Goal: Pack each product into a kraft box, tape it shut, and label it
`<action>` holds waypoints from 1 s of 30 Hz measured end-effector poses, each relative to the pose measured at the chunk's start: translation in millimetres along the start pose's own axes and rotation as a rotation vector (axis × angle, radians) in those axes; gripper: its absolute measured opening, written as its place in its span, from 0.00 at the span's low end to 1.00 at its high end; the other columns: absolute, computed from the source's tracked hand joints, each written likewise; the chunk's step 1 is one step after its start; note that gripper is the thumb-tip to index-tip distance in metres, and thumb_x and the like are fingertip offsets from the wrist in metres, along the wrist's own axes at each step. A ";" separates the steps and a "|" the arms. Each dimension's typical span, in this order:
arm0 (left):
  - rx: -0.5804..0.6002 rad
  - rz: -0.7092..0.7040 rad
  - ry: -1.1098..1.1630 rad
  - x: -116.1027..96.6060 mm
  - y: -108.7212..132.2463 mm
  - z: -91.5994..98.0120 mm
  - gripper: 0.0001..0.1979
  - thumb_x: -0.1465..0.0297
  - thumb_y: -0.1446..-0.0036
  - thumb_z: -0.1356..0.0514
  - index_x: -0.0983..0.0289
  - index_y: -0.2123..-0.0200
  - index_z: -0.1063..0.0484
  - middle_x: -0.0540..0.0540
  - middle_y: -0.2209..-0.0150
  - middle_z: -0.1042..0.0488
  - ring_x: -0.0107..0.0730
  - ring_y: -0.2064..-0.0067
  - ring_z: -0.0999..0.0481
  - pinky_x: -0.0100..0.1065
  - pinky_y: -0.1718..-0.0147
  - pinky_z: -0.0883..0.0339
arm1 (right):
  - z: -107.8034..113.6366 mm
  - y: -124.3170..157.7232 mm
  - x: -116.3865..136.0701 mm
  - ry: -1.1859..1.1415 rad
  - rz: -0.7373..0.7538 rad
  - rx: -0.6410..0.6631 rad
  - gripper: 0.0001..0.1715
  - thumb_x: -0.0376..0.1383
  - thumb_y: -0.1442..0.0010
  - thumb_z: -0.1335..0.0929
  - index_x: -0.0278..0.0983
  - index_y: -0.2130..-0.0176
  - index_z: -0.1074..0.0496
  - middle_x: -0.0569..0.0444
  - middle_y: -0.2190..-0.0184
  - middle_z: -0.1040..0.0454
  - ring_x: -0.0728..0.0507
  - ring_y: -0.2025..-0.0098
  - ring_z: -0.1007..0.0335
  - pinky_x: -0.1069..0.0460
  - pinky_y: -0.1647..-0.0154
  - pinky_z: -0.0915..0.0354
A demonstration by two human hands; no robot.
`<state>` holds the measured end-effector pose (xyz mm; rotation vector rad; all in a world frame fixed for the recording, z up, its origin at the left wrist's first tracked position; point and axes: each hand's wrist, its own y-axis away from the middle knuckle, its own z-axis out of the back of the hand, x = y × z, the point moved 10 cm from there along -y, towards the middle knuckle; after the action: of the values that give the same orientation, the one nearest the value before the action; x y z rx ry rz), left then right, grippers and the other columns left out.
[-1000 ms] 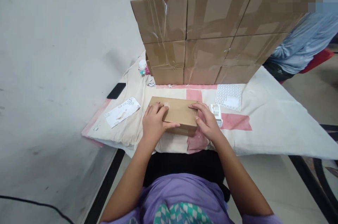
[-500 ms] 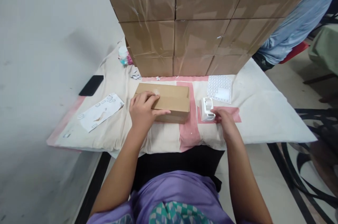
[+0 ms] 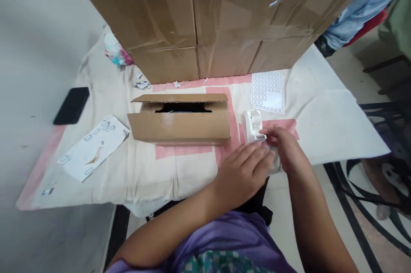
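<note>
A small brown cardboard box [image 3: 180, 125] lies on the cloth-covered table [image 3: 337, 106], its top flaps slightly apart with a dark gap showing. Neither hand touches it. Right of it stands a white tape dispenser [image 3: 251, 125]. My right hand [image 3: 285, 148] is at the dispenser's front end, fingers pinched on a strip of clear tape. My left hand [image 3: 244, 174] has crossed over to the right and lies just below the dispenser, fingers stretched out flat toward the tape strip.
A tall wall of taped cardboard cartons [image 3: 205, 20] stands at the back of the table. A sticker sheet [image 3: 268, 92] lies behind the dispenser, a printed paper [image 3: 94, 146] and a black phone [image 3: 71, 105] at the left. Another person's blue sleeve [image 3: 362, 11] shows at far right.
My left hand left the box and moved right to the dispenser. The box's flaps have sprung slightly apart. My right hand now pinches tape. The camera moved closer.
</note>
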<state>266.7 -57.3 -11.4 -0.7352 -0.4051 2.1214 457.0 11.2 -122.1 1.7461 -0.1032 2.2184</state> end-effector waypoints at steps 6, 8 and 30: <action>0.101 0.291 0.117 55.8 -29.0 -60.1 0.38 0.69 0.37 0.38 0.67 0.27 0.48 0.64 0.25 0.43 0.57 0.22 0.52 0.60 0.29 0.43 | -1.0 1.8 -14.1 -0.021 -0.085 -0.001 0.29 0.59 0.34 0.37 0.42 0.64 0.18 0.51 0.61 0.18 0.37 0.57 0.23 0.40 0.51 0.26; 0.069 0.327 0.160 65.3 -33.2 -61.7 0.40 0.68 0.37 0.37 0.61 0.26 0.49 0.61 0.25 0.44 0.57 0.22 0.55 0.63 0.28 0.47 | -1.3 2.7 -19.1 -0.052 -0.115 0.013 0.31 0.59 0.32 0.39 0.41 0.64 0.18 0.50 0.59 0.18 0.37 0.56 0.23 0.40 0.50 0.27; 0.008 0.466 0.321 93.1 -23.4 -84.8 0.51 0.56 0.37 0.34 0.53 0.24 0.65 0.68 0.23 0.53 0.57 0.23 0.48 0.66 0.29 0.48 | -22.8 -2.0 13.3 -0.220 -0.301 0.258 0.34 0.64 0.35 0.37 0.43 0.69 0.18 0.51 0.48 0.20 0.31 0.45 0.21 0.35 0.48 0.22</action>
<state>289.6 33.6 -98.7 -1.2377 -0.0496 2.3673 433.5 21.3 -115.5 1.9845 0.3875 1.8859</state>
